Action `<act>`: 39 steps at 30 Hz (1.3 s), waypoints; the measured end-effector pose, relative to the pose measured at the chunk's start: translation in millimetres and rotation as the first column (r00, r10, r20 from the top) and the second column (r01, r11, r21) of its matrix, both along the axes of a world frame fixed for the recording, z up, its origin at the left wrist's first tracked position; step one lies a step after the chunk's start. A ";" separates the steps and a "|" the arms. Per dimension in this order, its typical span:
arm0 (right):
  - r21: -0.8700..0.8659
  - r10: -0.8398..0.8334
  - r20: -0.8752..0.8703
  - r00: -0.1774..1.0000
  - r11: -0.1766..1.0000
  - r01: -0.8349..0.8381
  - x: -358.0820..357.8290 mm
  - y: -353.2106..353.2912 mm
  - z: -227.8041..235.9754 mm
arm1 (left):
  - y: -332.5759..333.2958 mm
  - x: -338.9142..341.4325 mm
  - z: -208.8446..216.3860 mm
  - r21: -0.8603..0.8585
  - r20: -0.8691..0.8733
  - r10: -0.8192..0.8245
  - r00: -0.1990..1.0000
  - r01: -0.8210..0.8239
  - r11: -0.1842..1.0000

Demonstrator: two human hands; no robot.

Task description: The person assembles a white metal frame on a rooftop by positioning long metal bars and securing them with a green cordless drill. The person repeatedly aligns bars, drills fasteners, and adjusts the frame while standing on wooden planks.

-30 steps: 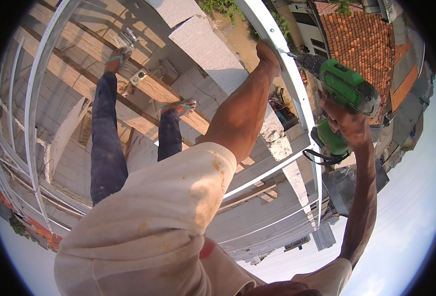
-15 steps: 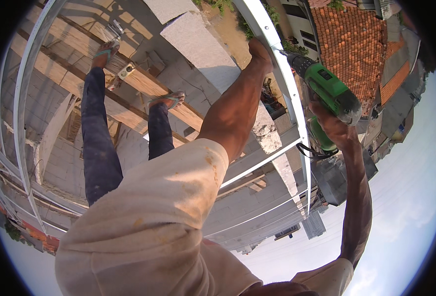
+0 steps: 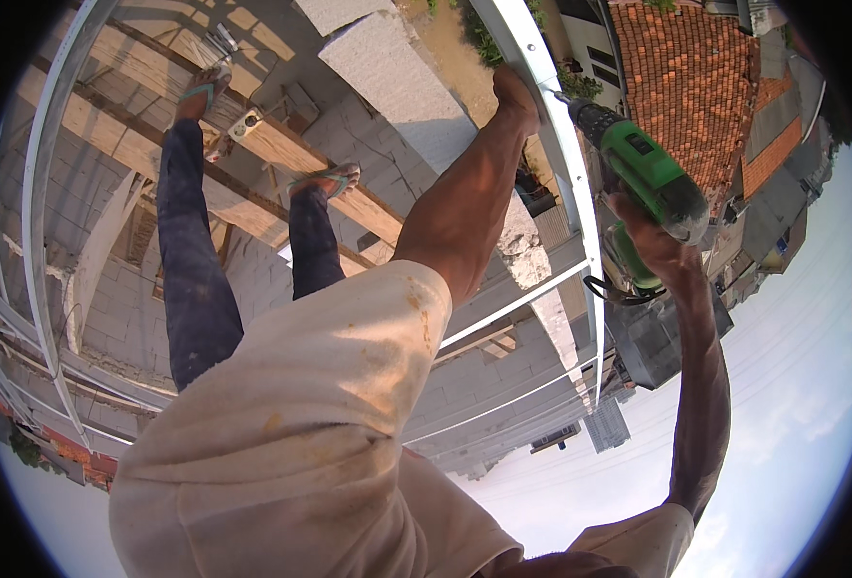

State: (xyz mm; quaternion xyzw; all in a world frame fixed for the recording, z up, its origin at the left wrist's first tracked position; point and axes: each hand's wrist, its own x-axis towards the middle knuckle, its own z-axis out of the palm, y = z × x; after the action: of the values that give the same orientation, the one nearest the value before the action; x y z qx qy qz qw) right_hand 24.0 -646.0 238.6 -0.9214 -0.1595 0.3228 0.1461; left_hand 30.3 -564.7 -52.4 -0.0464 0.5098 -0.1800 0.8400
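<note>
My right hand [image 3: 652,236] is closed round the handle of a green cordless drill [image 3: 652,178]. A black strap loop [image 3: 617,292] hangs at the drill's base. The drill's chuck points left, and its bit meets or nearly meets the outer side of a white metal beam [image 3: 569,164]; contact is too small to tell. On the beam's other side, opposite the bit, my left hand [image 3: 516,98] appears closed against the edge, its fingers partly hidden. Small screw heads dot the beam's face.
Below, my feet in flip-flops stand on wooden planks [image 3: 296,154] with gaps between. A pale concrete ledge [image 3: 412,91] runs under the beam. More metal framing [image 3: 36,193] curves at the left. Far below right lies an orange tiled roof [image 3: 677,77].
The view has shifted slightly, so the beam and drill sit a little farther right and the beam's screws higher. Both hands keep their places on the drill and beam.
</note>
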 end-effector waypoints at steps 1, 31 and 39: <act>-0.052 -0.079 -0.046 0.996 0.996 0.076 -0.7 -2.7 3.1 | -2.2 -1.6 4.9 0.018 -0.003 -0.032 0.999 0.032 0.999; -0.157 -0.320 -0.125 0.939 0.941 0.299 14.8 28.9 -5.6 | -5.2 0.5 -3.8 0.104 0.024 0.063 0.998 -0.066 0.992; -0.036 -0.316 -0.045 0.948 0.949 0.315 -10.9 20.0 -19.8 | -5.6 9.1 -22.2 0.098 0.090 0.073 0.993 -0.082 0.992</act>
State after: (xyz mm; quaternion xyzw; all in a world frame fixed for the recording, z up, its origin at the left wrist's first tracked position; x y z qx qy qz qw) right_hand 13.0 -626.1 218.8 -0.9287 -0.0019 0.3206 0.1866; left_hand 39.4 -570.3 -74.6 -0.0158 0.4793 -0.1229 0.8688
